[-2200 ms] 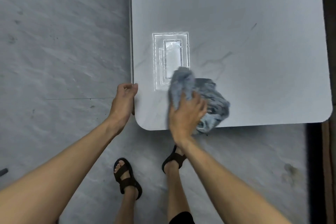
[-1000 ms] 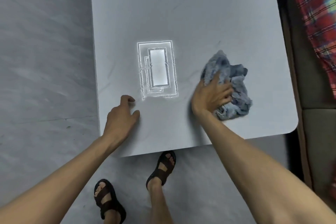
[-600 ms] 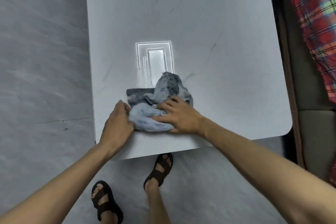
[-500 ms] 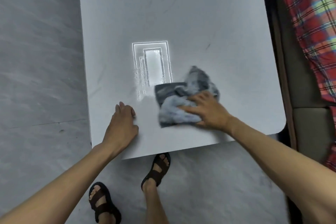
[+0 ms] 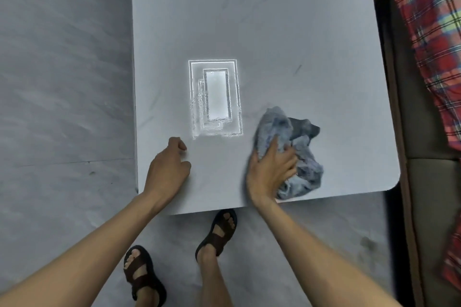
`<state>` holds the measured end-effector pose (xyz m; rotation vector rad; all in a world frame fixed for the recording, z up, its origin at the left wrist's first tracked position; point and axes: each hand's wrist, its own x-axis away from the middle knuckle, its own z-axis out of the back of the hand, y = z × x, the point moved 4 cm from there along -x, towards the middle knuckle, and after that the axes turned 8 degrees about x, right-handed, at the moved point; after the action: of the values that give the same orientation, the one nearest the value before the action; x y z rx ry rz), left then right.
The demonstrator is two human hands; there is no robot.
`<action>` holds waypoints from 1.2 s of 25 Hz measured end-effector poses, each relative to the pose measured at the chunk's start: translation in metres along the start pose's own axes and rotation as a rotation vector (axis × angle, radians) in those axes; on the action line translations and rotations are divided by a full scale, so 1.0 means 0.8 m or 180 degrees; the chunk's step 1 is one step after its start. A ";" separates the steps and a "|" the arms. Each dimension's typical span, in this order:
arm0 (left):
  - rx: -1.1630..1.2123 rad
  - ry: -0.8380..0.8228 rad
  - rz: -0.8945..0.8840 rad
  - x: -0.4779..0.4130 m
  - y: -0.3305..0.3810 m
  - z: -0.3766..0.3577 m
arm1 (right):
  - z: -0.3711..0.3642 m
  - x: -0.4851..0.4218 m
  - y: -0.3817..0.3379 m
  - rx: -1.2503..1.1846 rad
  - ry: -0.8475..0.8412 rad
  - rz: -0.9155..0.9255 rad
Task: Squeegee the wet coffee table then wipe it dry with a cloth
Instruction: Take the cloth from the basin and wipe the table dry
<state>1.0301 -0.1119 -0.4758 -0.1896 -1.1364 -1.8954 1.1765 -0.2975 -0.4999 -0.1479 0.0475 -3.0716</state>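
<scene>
Coffee table (image 5: 274, 20): pale, marble-patterned top with rounded near corners, seen from above and filling the middle of the view. Grey veined floor (image 5: 62, 82) lies to its left and along its near edge.

Left hand (image 5: 167, 169): rests on the tabletop near the near-left corner, just short of the bright patch. Its fingers are loosely curled under and its thumb points right. It holds nothing.

Bright patch (image 5: 215, 98): a rectangular glare of nested white outlines in the centre of the top, with rippled edges on its left and near sides.

Right hand (image 5: 270, 169): lies palm-down on the left part of the cloth, near the table's front edge. Its fingers are extended and slightly spread, pressing the fabric flat against the top rather than gripping it.

Cloth (image 5: 304, 157): a crumpled blue-grey rag, bunched up on the near-right part of the top, to the right of the glare and well inside the right corner.

Sandals (image 5: 219, 232): dark and strapped, worn on two feet that stand on the floor below the near edge.

Seat cushion (image 5: 424, 182): brown-grey, just beside the table's right edge. Red plaid fabric (image 5: 436, 32) lies over it at the far right.
</scene>
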 end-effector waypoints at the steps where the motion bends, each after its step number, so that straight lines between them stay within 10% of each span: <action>1: 0.0078 0.0137 0.0096 0.002 -0.011 0.014 | -0.003 0.028 -0.039 0.0054 -0.0105 0.0974; 5: -0.0068 0.0341 0.0400 0.019 -0.066 0.058 | -0.002 -0.010 -0.095 0.0475 -0.0248 0.4472; 13: 0.1080 0.0131 0.0983 0.072 -0.125 0.068 | -0.002 0.026 -0.145 0.0366 -0.0041 0.1336; 20: 0.0996 0.0484 0.1263 0.127 -0.170 0.102 | -0.006 0.206 -0.110 0.0448 -0.0199 0.4894; 30: 0.1298 -0.0135 0.1126 0.240 -0.214 0.102 | 0.021 0.129 0.015 0.0739 -0.0632 0.0870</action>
<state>0.7644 -0.1353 -0.4370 -0.1881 -1.3902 -1.3278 1.0764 -0.3166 -0.4739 -0.3954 -0.2740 -2.7484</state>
